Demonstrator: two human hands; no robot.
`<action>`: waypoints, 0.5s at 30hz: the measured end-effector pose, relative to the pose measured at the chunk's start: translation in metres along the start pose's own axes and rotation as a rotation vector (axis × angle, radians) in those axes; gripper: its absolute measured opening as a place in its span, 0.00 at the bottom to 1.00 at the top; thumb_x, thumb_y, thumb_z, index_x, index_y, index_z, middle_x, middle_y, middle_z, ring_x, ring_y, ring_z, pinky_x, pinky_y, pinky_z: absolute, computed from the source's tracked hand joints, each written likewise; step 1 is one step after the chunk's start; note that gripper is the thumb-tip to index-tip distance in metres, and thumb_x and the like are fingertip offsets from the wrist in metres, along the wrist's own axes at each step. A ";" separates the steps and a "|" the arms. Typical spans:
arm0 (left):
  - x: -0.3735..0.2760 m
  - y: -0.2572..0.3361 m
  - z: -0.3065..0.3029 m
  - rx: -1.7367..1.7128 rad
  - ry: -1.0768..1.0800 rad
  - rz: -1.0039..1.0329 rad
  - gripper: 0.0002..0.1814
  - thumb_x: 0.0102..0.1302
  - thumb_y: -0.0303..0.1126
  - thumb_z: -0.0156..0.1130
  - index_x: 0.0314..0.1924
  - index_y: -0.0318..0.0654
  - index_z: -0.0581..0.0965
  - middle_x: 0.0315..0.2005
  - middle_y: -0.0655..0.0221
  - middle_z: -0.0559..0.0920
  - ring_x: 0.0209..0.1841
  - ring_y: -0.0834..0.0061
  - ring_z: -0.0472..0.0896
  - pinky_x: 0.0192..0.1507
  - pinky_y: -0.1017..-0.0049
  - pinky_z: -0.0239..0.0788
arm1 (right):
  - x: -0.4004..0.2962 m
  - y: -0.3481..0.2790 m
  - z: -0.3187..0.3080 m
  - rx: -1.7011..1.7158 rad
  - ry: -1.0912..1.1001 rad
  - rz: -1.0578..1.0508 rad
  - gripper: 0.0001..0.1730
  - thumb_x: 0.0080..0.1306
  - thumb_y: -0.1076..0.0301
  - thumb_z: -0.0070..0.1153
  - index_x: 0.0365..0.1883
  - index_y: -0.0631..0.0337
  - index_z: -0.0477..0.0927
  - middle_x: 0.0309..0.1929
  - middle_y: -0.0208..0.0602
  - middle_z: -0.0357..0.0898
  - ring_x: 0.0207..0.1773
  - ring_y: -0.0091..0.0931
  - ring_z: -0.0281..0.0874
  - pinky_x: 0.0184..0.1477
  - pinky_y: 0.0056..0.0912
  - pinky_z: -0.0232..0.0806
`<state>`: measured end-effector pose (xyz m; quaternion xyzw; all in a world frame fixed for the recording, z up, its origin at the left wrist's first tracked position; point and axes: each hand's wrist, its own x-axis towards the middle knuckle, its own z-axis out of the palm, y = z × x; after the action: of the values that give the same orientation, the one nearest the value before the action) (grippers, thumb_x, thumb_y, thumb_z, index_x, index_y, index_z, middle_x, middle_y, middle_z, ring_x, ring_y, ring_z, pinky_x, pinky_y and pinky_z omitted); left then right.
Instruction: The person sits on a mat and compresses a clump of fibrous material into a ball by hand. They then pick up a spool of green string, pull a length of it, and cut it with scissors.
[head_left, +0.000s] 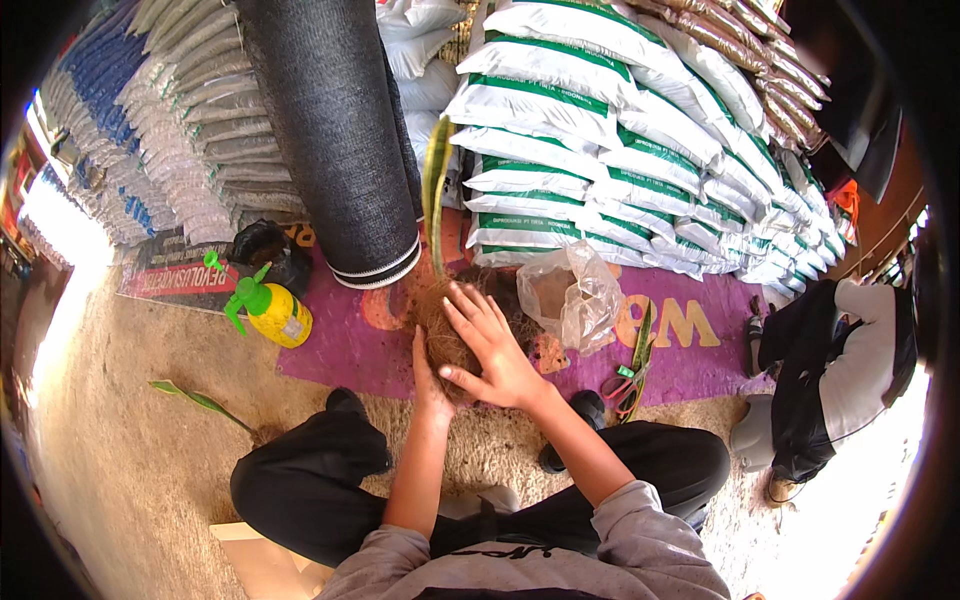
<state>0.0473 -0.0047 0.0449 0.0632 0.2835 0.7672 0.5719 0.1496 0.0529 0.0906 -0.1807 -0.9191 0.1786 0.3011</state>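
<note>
Between my two hands is a ball of brown coconut fibre (451, 337), with an upright snake plant leaf (435, 180) rising from its far side. My left hand (431, 371) cups the ball's left side. My right hand (487, 349) lies over its top and right side with fingers spread. Loose fibre and dark soil show just beyond, partly hidden by my hand. A clear plastic bag (577, 300) with brown material stands to the right. Red-handled scissors (621, 390) lie beside snake plant leaves (642, 352) further right.
A yellow spray bottle (281, 319) and a black plastic bag (266, 251) stand left. Another snake plant cutting (202, 401) lies on the floor. A black mesh roll (337, 150) and stacked white sacks (540, 150) stand beyond the purple banner (360, 360). A co-worker (847, 375) sits at right.
</note>
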 end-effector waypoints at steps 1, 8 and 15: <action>-0.002 -0.001 0.002 0.044 0.008 0.031 0.33 0.68 0.57 0.37 0.62 0.40 0.62 0.56 0.61 0.70 0.56 0.64 0.71 0.58 0.61 0.64 | 0.002 0.006 -0.002 0.137 0.013 0.028 0.47 0.55 0.50 0.60 0.66 0.66 0.55 0.68 0.53 0.51 0.71 0.43 0.47 0.68 0.48 0.43; 0.002 -0.010 -0.015 -0.062 -0.074 -0.078 0.30 0.69 0.55 0.37 0.60 0.40 0.65 0.52 0.64 0.74 0.52 0.67 0.74 0.52 0.66 0.69 | -0.021 0.021 0.031 1.079 0.317 0.316 0.49 0.48 0.57 0.69 0.64 0.67 0.58 0.62 0.42 0.62 0.64 0.31 0.60 0.65 0.35 0.51; 0.002 -0.013 -0.017 0.077 -0.005 -0.006 0.30 0.69 0.55 0.41 0.59 0.38 0.65 0.51 0.64 0.74 0.51 0.68 0.74 0.52 0.67 0.68 | -0.030 0.018 0.037 1.122 0.374 0.376 0.46 0.49 0.62 0.69 0.63 0.65 0.60 0.60 0.42 0.64 0.62 0.32 0.63 0.63 0.37 0.57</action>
<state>0.0507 -0.0068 0.0236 0.0864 0.3114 0.7538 0.5722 0.1535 0.0469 0.0402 -0.1818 -0.5692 0.6501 0.4694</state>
